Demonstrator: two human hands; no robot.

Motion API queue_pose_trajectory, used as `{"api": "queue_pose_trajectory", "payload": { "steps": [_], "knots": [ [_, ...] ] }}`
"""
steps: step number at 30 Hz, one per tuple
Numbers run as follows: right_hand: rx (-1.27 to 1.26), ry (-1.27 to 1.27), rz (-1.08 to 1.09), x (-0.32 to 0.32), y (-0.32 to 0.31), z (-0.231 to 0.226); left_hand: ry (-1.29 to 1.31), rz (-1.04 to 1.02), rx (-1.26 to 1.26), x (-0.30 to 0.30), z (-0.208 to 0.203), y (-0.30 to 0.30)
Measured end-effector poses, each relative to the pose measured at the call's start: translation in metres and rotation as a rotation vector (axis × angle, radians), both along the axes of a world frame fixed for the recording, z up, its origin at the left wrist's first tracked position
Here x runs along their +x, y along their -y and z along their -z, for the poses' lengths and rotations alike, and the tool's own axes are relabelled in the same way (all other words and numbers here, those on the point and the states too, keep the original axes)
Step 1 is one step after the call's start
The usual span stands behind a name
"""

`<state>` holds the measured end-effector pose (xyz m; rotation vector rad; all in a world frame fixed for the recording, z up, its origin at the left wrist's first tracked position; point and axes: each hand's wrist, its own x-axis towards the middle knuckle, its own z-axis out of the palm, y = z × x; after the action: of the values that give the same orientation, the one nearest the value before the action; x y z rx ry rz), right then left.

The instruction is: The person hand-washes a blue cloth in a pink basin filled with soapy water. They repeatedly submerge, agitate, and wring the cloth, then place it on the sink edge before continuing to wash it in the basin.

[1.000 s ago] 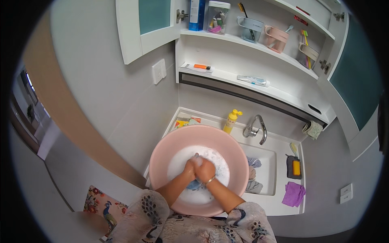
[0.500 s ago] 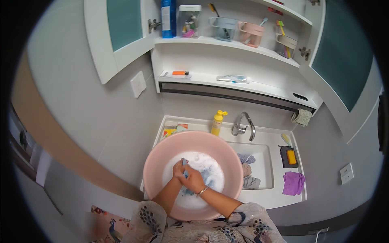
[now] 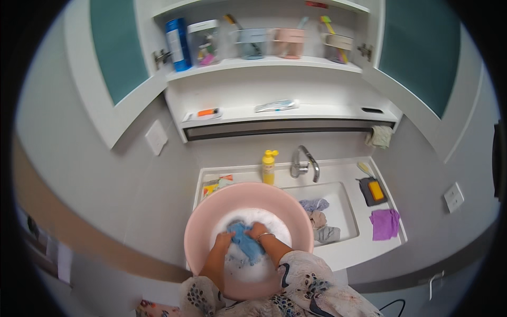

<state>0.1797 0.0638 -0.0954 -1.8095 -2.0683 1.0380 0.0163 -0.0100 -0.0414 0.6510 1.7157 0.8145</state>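
A wet blue cloth (image 3: 246, 244) is stretched out in the foamy water of a large pink basin (image 3: 211, 203). My left hand (image 3: 224, 238) grips its left edge. At the upper right edge, my right hand (image 3: 257, 231), with a bracelet at the wrist, has its fingers closed on the same cloth. The cloth's lower end hangs down into the white suds (image 3: 232, 274). Its exact kind of garment or towel is not clear. Both hands are inside the basin, a short way apart.
Right of the basin, a white sink (image 3: 343, 211) holds several crumpled cloths (image 3: 318, 218) below a chrome tap (image 3: 303, 164). A yellow bottle (image 3: 268, 168) stands behind the basin. On the right counter lie a purple cloth (image 3: 385, 224), yellow soap (image 3: 375, 190) and a brush (image 3: 364, 168).
My hands have moved apart from their clasped position. The blue cloth, earlier bunched between them, is now spread out. The whole view has shifted and turned slightly.
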Motion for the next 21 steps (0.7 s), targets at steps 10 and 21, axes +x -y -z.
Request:
{"api": "queue_pose_trajectory", "payload": {
  "steps": [10, 21],
  "knots": [
    [0.195, -0.660, 0.105, -0.023, 0.016, -0.049, 0.722, -0.223, 0.148, 0.011, 0.048, -0.040],
    [0.305, -0.180, -0.065, -0.005, 0.048, -0.156, 0.915, -0.161, 0.285, 0.080, -0.047, -0.008]
  ]
}}
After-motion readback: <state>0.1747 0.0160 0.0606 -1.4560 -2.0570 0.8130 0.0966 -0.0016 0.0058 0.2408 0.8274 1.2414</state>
